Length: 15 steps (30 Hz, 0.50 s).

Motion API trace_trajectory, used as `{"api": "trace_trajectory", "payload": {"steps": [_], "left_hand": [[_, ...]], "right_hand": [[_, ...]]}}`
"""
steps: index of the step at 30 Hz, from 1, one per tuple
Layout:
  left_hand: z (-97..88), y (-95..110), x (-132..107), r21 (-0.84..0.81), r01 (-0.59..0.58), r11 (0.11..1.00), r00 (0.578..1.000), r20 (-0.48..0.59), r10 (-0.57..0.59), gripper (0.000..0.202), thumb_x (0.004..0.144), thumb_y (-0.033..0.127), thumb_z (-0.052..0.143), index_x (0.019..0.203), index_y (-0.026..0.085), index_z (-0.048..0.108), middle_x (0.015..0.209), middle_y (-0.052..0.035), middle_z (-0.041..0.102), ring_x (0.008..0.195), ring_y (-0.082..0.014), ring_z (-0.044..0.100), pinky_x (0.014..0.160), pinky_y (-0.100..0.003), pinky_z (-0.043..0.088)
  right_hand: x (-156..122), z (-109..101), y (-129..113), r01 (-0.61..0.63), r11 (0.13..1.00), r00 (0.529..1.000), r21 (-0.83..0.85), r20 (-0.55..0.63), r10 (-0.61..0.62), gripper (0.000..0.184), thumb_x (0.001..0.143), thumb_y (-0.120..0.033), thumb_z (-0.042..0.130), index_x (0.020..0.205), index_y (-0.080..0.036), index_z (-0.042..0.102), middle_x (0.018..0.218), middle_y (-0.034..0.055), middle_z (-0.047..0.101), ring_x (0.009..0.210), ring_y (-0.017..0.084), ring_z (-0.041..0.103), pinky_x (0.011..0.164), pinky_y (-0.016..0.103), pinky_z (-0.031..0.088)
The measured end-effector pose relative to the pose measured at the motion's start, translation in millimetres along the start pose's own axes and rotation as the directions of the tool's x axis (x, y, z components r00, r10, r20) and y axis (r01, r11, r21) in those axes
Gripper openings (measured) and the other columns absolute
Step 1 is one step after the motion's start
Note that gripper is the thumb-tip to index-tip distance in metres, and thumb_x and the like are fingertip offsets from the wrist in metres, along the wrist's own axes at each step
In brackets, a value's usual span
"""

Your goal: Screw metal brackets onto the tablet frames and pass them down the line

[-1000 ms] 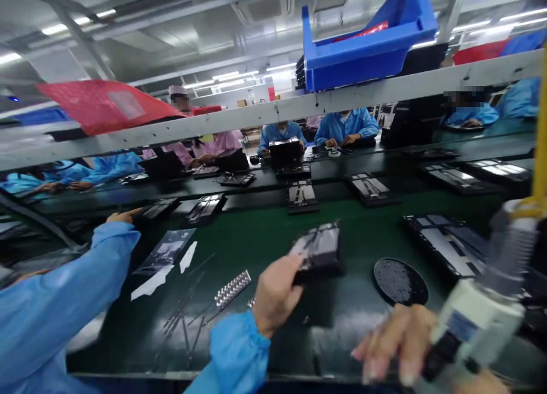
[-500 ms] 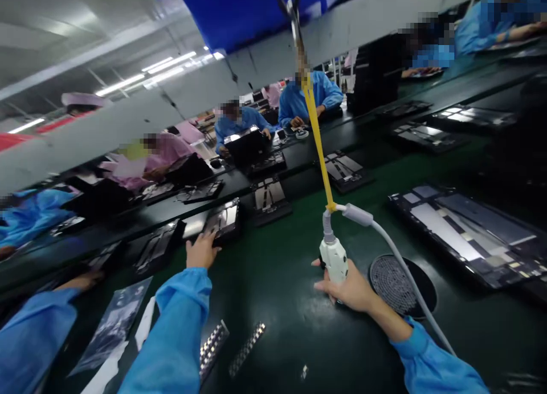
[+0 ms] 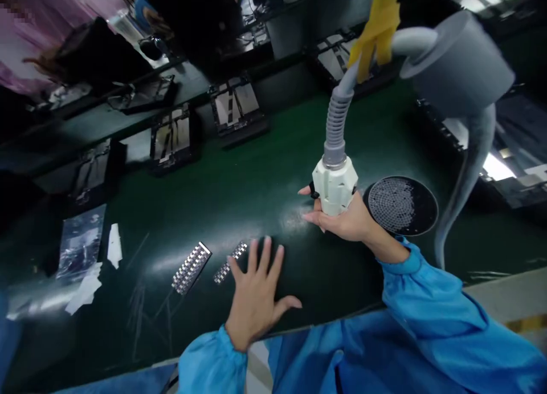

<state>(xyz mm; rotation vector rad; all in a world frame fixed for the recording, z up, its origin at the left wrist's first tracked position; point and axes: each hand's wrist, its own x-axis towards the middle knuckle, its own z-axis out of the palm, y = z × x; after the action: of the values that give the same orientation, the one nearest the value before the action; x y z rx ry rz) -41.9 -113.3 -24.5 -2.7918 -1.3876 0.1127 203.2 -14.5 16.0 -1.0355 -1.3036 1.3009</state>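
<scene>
My left hand [image 3: 256, 294] lies flat on the dark green work surface [image 3: 265, 171] near its front edge, fingers spread and holding nothing. Its fingertips reach a short strip of small metal parts [image 3: 231, 262]; a wider strip [image 3: 191, 267] lies just left of that. My right hand [image 3: 344, 217] is wrapped round the white body of a hanging electric screwdriver [image 3: 335, 180]. A grey ribbed hose [image 3: 464, 74] and a yellow strap [image 3: 378, 20] run up from the tool. Both arms wear blue sleeves.
A round black screw tray [image 3: 401, 204] sits right of the tool. Dark device trays [image 3: 237, 108] [image 3: 173, 138] lie in a row on the belt beyond. A clear bag [image 3: 80, 247] and white paper scraps [image 3: 114, 246] lie at left. A person in pink [image 3: 25, 35] works opposite.
My left hand has let go of the far device tray and come back to rest flat by the strips. The view has tipped down. My right hand still holds the screwdriver.
</scene>
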Motion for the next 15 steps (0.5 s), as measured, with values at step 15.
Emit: {"api": "trace_trajectory", "payload": {"steps": [15], "left_hand": [[-80.1,-154,164,0.15,0.194,0.97,0.98,-0.076,-0.184,0.058,0.082,0.02,0.055,0.138,0.016,0.044,0.157,-0.018,0.023,0.145,-0.0361,0.019,0.112,-0.058,0.027]], "right_hand": [[-2,4,1,-0.034,0.999,0.999,-0.014,-0.031,0.033,0.027,0.069,-0.024,0.073,0.092,-0.014,0.063,0.07,0.0008,0.064,0.058,0.014,0.057,0.053,0.026,0.046]]}}
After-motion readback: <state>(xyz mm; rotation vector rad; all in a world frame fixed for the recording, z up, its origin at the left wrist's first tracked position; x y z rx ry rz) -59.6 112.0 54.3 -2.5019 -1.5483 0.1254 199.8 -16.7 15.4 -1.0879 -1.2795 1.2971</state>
